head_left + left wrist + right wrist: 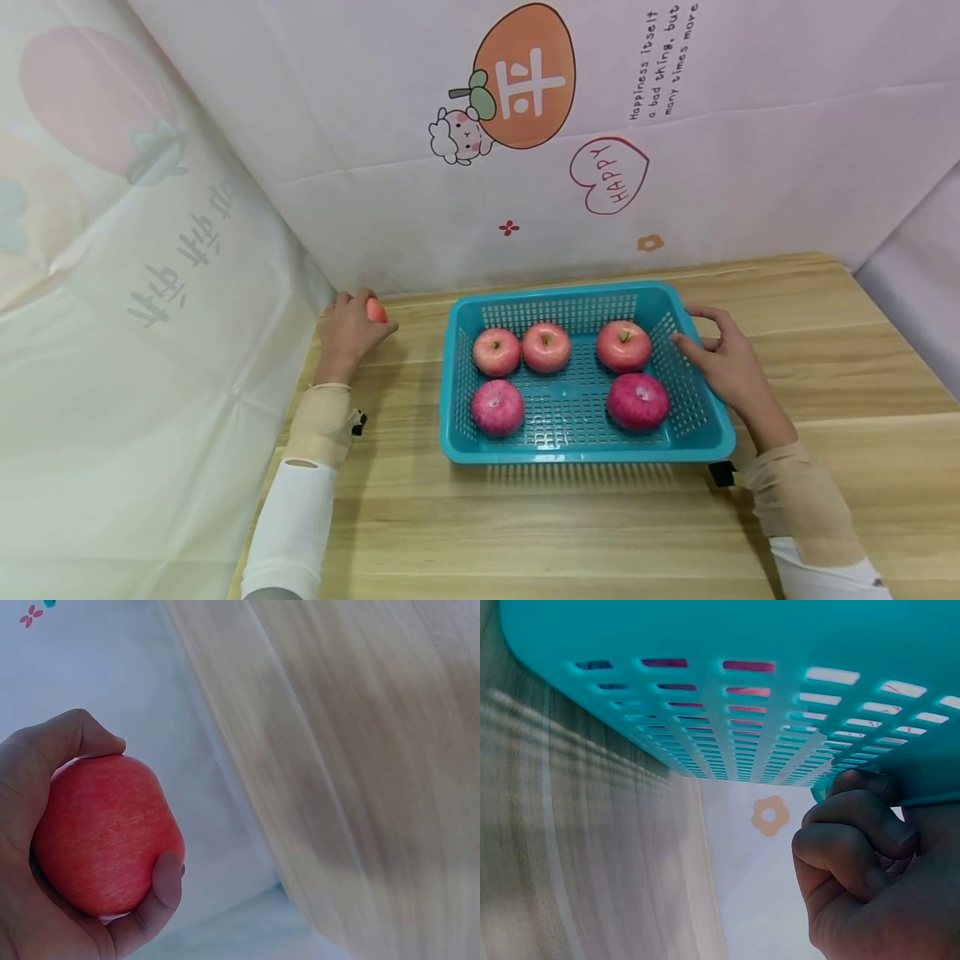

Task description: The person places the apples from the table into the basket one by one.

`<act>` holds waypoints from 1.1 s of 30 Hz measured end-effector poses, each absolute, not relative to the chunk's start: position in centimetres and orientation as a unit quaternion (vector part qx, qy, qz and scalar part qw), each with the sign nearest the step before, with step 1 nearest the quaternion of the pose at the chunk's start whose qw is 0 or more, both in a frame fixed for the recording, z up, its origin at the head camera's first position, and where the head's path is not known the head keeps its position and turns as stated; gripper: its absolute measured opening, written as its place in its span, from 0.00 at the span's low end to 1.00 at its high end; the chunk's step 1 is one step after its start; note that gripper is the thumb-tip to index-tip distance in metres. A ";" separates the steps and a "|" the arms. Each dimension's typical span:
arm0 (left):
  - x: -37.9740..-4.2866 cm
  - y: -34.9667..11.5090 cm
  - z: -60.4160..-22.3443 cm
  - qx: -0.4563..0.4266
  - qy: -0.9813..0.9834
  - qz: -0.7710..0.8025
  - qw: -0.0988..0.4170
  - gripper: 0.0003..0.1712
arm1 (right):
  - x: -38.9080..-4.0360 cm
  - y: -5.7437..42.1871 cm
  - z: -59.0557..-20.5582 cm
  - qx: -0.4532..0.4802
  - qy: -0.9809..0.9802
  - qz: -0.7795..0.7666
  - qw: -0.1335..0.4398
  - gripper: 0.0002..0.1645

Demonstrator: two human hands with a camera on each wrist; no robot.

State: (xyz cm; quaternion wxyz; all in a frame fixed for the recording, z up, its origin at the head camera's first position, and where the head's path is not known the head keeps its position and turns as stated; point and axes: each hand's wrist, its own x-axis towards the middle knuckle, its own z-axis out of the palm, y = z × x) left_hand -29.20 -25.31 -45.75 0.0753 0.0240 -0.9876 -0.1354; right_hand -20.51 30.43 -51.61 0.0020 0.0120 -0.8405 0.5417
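Observation:
My left hand (349, 332) is at the far left corner of the table, its thumb and fingers curled round a red apple (112, 832). In the head view most of that apple is hidden behind the hand. A blue plastic basket (577, 456) with slotted walls sits mid-table. My right hand (726, 365) grips its right rim, with the thumb over the inner side and the fingers curled outside, as the right wrist view shows. Inside are several apples: two pale red ones (546, 347) at the back left, another (624, 347) at the back right, and darker ones (638, 401) in front.
The wooden table (600, 533) carries the basket. A white printed cloth (360, 167) hangs along the back edge, and another hanging sheet (187, 375) closes off the left side. Small black pieces (722, 474) stick out by both wrists.

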 end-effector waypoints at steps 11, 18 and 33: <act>-28.6 -24.4 -45.0 0.015 -0.988 -0.134 0.077 0.38 | -20.5 30.5 -51.5 0.014 -0.840 0.542 -0.002 0.42; -28.4 -23.7 -44.7 0.010 -0.988 -0.129 0.079 0.37 | -20.5 30.4 -51.5 0.014 -0.842 0.539 -0.003 0.42; -27.7 -22.3 -43.8 -0.010 -0.990 -0.115 0.086 0.36 | -20.6 30.5 -51.5 0.013 -0.848 0.530 -0.001 0.42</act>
